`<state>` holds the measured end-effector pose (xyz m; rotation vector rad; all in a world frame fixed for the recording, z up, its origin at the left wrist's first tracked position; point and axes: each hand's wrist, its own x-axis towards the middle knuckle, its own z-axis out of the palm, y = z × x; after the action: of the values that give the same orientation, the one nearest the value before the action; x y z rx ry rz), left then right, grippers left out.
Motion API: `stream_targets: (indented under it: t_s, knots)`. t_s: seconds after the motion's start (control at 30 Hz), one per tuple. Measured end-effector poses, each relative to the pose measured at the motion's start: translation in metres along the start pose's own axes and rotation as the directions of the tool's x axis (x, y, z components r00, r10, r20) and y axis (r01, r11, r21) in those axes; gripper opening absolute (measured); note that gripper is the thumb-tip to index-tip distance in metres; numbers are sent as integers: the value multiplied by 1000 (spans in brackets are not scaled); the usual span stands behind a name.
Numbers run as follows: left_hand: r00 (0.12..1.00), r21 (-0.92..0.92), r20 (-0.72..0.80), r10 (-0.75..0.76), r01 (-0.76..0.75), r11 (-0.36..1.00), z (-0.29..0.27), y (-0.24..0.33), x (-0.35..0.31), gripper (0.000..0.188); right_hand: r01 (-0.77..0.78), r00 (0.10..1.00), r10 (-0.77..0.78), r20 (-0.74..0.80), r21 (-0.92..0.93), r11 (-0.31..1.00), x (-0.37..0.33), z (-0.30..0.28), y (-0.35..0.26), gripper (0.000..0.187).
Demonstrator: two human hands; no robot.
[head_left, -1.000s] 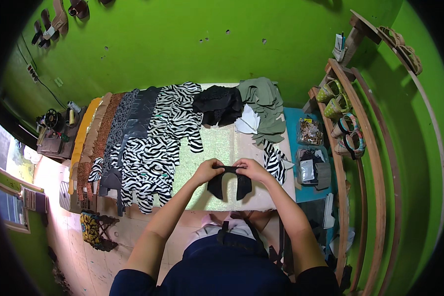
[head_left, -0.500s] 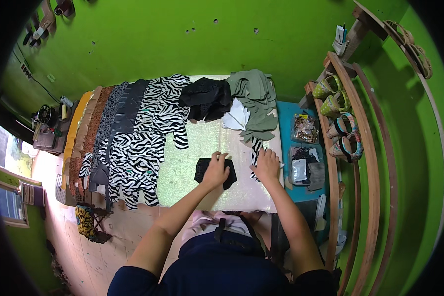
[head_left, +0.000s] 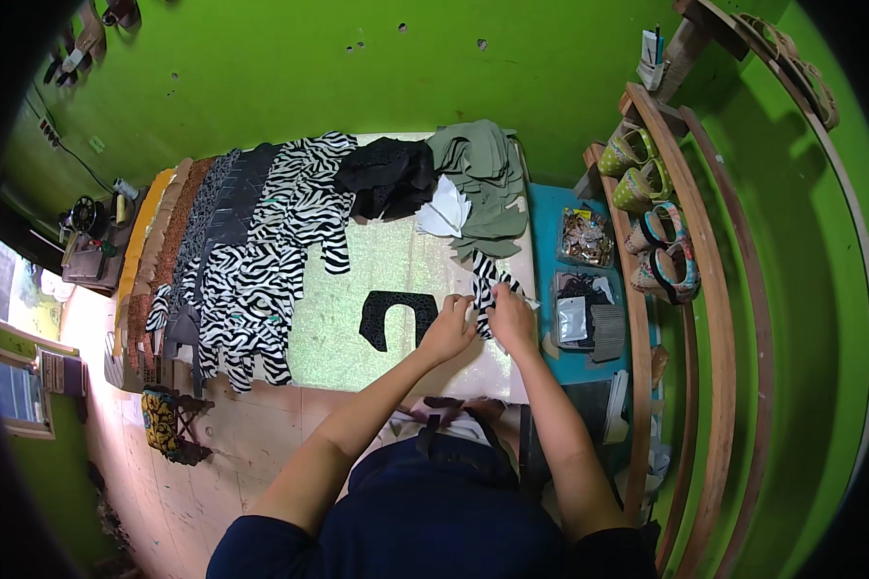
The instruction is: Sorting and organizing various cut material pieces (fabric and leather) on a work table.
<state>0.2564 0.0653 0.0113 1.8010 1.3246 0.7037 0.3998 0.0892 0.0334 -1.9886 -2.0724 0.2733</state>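
A curved black cut-out (head_left: 383, 317) of patterned material, shaped like an arch, lies on the table's pale, shiny top. Over its right end rests my left hand (head_left: 450, 330), fingers bent and a little apart, the tips close to a zebra-print cut piece (head_left: 485, 274). On that black-and-white piece is my right hand (head_left: 510, 317), its fingers curled at the edge nearest me. Part of the zebra piece is hidden beneath the right hand, and the right end of the black one is covered by the left.
Rows of zebra-print pieces (head_left: 251, 289) overlap on the table's left. Black cloth (head_left: 386, 176), a white piece (head_left: 444, 208) and olive pieces (head_left: 483, 183) lie at the back. Right of the table, plastic boxes (head_left: 585, 237) sit on a teal surface beside a wooden rack (head_left: 705, 318) with sandals.
My left hand has moved off the middle of the black piece toward the zebra piece, uncovering the arch shape. My right hand stays at the zebra piece, its fingers more curled. The view has shifted slightly.
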Motion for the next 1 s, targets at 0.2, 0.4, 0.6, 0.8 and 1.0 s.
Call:
stream_targets:
  t_s: [0.2,0.4,0.6,0.8,1.0]
  knots:
    - [947,181,-226,226,-187,965,-6,35,4,51,160,980,-188,61,308,938,-6,-21,15,22]
    - [972,148,-157,172,-149,978,-21,28,12,15,202,956,-272,113,421,884,-4,-30,12,21]
    - [982,-439,-55,-179,137,888,-33,1,11,19,-179,947,-109,303,776,605,3,-9,32,26]
    - [973,-520,71,-220,224,824,-50,-27,2,33,-20,997,-35,72,643,766,6,-6,8,28]
    - [964,-704,153,-218,261,660,-52,-17,1,38,153,984,-112,-136,343,927,-4,-12,-7,33]
